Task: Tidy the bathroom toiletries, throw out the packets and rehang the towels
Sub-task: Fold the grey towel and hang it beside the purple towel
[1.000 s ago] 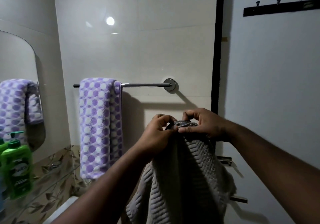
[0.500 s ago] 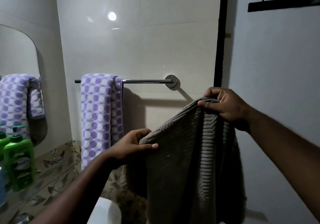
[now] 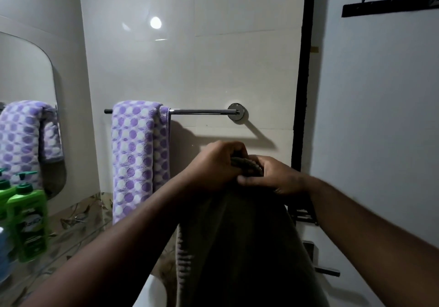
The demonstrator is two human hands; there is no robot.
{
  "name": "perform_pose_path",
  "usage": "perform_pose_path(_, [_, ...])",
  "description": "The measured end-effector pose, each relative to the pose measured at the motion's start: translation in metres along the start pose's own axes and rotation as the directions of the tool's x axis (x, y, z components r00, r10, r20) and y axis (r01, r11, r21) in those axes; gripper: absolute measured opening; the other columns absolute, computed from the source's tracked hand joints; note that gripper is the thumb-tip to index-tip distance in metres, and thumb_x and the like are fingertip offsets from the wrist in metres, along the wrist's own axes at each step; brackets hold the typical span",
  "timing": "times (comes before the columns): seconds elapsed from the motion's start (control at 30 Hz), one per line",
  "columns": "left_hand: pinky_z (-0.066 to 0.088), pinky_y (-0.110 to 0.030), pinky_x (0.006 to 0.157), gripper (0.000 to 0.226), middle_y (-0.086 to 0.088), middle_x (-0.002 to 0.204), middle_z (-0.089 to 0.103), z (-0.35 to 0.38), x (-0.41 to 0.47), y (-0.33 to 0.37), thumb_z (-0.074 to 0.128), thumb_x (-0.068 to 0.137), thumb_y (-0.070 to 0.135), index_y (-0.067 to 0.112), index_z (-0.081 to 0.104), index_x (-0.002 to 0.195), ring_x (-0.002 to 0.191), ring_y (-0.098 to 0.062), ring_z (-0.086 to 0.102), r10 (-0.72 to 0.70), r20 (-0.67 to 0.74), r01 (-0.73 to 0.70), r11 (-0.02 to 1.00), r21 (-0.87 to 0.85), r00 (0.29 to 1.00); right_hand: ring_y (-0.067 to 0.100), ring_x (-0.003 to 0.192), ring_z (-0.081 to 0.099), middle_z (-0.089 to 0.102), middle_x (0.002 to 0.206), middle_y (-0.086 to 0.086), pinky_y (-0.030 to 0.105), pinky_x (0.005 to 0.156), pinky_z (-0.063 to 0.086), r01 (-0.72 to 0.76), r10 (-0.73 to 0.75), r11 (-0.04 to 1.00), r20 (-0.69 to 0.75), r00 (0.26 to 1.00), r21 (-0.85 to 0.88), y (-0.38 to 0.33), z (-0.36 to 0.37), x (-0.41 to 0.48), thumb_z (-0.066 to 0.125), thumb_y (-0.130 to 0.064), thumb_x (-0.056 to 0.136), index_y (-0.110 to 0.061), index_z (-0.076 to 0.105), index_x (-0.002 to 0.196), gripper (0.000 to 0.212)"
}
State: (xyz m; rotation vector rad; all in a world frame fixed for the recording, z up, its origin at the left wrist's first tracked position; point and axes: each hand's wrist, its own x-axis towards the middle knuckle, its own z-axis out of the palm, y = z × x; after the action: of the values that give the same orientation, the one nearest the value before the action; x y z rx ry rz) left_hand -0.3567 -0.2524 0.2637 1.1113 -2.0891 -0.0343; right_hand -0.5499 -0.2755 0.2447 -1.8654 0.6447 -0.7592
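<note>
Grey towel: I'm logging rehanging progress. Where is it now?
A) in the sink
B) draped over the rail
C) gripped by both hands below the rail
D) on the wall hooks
C: the left hand and right hand both grip the grey towel at its bunched top edge, below the rail, and it hangs down between the arms.

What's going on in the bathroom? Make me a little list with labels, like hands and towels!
hands: left hand and right hand side by side, both gripping the top of the grey towel
grey towel: hangs from the hands, below the towel rail, not on it
purple dotted towel: draped over the rail's left part
rail space: right part bare
also there: green bottle at left, hook rack high right
</note>
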Motion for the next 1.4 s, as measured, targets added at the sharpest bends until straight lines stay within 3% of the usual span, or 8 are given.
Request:
perform_pose_path(0.17, [0.047,-0.022,0.057,0.033,-0.007,0.081,0.073,-0.014,-0.01,-0.021,0.089,0.076,0.03,0.016,0.064,0.093,0.067,-0.009,0.059,-0.172,0.126,0.201,0.937,-0.286,0.977,0.009,0.071,0.068,0.071,0.076,0.002,0.02,0.063,0.054,0.143,-0.147,0.989,-0.16,0.976,-0.033,0.013,-0.009,-0.008,0.066,-0.002,0.092,-0.002,0.067,0.096,0.004])
perform_pose_path(0.37, [0.056,-0.023,0.068,0.03,-0.005,0.087,0.069,-0.02,-0.029,-0.044,0.08,0.075,0.003,0.008,0.066,0.101,0.076,-0.015,0.063,-0.213,0.013,0.137,0.578,-0.805,0.977,0.018,0.077,0.063,0.068,0.082,0.009,0.024,0.071,0.056,0.244,-0.216,0.969,-0.359,0.908,0.034,0.032,-0.025,-0.01,0.07,-0.016,0.081,-0.003,0.068,0.094,0.018])
perform_pose_path(0.57, [0.053,-0.023,0.07,0.022,-0.005,0.084,0.064,-0.026,-0.029,-0.034,0.078,0.082,-0.002,0.011,0.062,0.089,0.079,-0.018,0.061,-0.067,-0.186,-0.083,0.716,-0.693,0.98,0.02,0.08,0.068,0.072,0.09,0.015,0.027,0.074,0.06,0.267,-0.214,0.96,-0.381,0.9,0.09,0.022,-0.019,-0.004,0.069,-0.018,0.081,0.009,0.067,0.104,0.035])
perform_pose_path(0.73, [0.051,-0.036,0.07,0.02,0.001,0.08,0.066,-0.041,-0.03,-0.037,0.083,0.08,0.015,0.016,0.064,0.088,0.073,-0.017,0.061,-0.042,-0.135,-0.017,0.911,-0.412,0.99,0.013,0.076,0.069,0.073,0.083,0.006,0.023,0.069,0.059,0.276,-0.233,0.96,-0.418,0.878,0.045,0.024,-0.02,-0.006,0.068,-0.003,0.087,0.003,0.069,0.101,0.016])
perform_pose_path(1.0, [0.055,-0.018,0.07,0.012,0.002,0.08,0.074,-0.032,-0.038,-0.025,0.069,0.087,-0.005,0.005,0.069,0.093,0.076,-0.007,0.068,-0.073,-0.179,-0.074,0.714,-0.696,0.981,0.011,0.075,0.066,0.072,0.079,0.002,0.023,0.069,0.057,0.277,-0.299,0.953,-0.492,0.818,-0.118,0.022,-0.02,-0.012,0.056,0.023,0.086,-0.01,0.073,0.089,0.037])
perform_pose_path(1.17, [0.055,-0.017,0.064,0.017,-0.001,0.078,0.073,-0.021,-0.028,-0.02,0.065,0.089,-0.012,0.003,0.066,0.096,0.068,-0.007,0.068,-0.23,-0.263,-0.087,0.576,-0.813,0.937,0.008,0.071,0.066,0.071,0.075,0.001,0.019,0.068,0.056,0.305,-0.31,0.949,-0.45,0.838,-0.085,0.019,-0.015,-0.013,0.065,0.012,0.087,0.001,0.07,0.091,0.012])
perform_pose_path(1.3, [0.055,-0.023,0.065,0.017,-0.008,0.08,0.069,-0.015,-0.018,-0.008,0.072,0.086,-0.006,0.009,0.068,0.093,0.07,-0.014,0.067,-0.284,-0.297,-0.059,0.625,-0.779,0.912,0.017,0.073,0.067,0.069,0.082,0.013,0.026,0.069,0.059,0.264,-0.25,0.964,-0.437,0.864,-0.029,0.016,-0.009,-0.017,0.07,0.007,0.085,0.008,0.068,0.096,0.011])
perform_pose_path(1.4, [0.054,-0.028,0.064,0.014,-0.013,0.08,0.069,-0.009,-0.01,0.004,0.074,0.073,0.006,0.015,0.071,0.082,0.072,-0.021,0.066,-0.302,-0.259,0.015,0.676,-0.737,0.918,0.008,0.06,0.056,0.066,0.073,-0.003,0.027,0.062,0.05,0.115,-0.282,0.937,-0.518,0.808,-0.33,0.017,-0.002,-0.014,0.079,-0.002,0.079,-0.017,0.072,0.082,0.017])
